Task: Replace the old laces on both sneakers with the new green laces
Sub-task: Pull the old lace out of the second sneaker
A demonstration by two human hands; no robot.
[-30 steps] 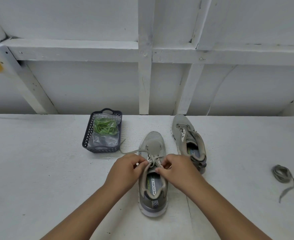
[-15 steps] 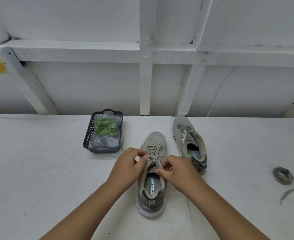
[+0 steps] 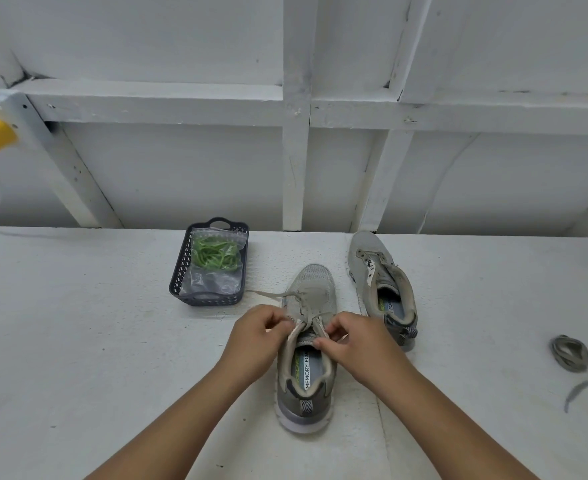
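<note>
A white desk point(image 3: 78, 341) seen from above, with white wall framing behind. Toward the left stands a dark mesh basket point(image 3: 181, 282) holding a clear bag of new green laces point(image 3: 214, 254), apparently unopened. In the centre, a grey sneaker point(image 3: 308, 358) lies toe-away, with its old grey lace point(image 3: 303, 303) loosened and partly pulled out; one end trails left toward the basket. The left hand point(image 3: 258, 337) has its fingers point(image 3: 284, 322) curled, pinching the lace at the shoe's left eyelets. The right hand point(image 3: 355, 341) grips the right side of the shoe's throat, fingers curled tight; whether they pinch lace or only the eyelet edge is unclear. Just right sits the second sneaker point(image 3: 382, 289), already without a lace. Far right, a removed grey lace point(image 3: 571, 356) lies coiled. Judging from this, one shoe is stripped, the other is halfway, and all green lacing remains.
</note>
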